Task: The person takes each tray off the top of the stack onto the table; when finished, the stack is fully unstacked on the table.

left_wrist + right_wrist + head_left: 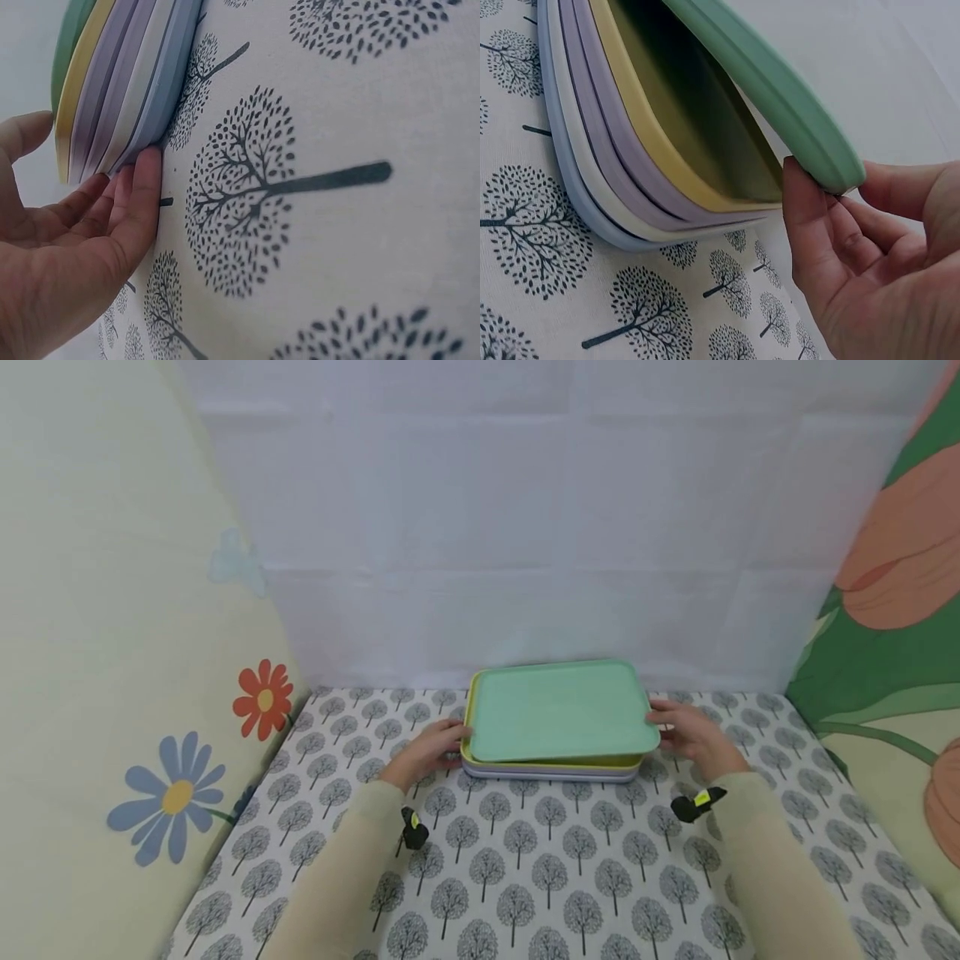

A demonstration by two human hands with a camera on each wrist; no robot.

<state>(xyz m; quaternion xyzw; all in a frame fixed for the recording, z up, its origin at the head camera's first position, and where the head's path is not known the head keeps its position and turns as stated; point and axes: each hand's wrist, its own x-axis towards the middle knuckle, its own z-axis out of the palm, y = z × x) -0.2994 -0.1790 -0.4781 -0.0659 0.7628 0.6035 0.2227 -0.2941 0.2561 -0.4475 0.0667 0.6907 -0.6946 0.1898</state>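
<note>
A stack of shallow trays lies at the back of the table. On top, a green tray (558, 710) is tilted, its right end raised off the yellow tray (641, 112) below. Purple trays (611, 142), a white tray (592, 180) and a light blue tray (166, 94) sit nested underneath. My right hand (690, 735) pinches the green tray's right end between thumb and fingers. At the stack's left end my left hand (431, 750) holds the edges, with the thumb by the green and yellow rims and the fingertips against the lower trays.
A white cloth with grey trees (517, 852) covers the table. Behind the stack hangs a creased white sheet (465, 527). Flower-patterned panels stand at the left (112, 652) and right (892, 652). Each wrist wears a black strap device (697, 804).
</note>
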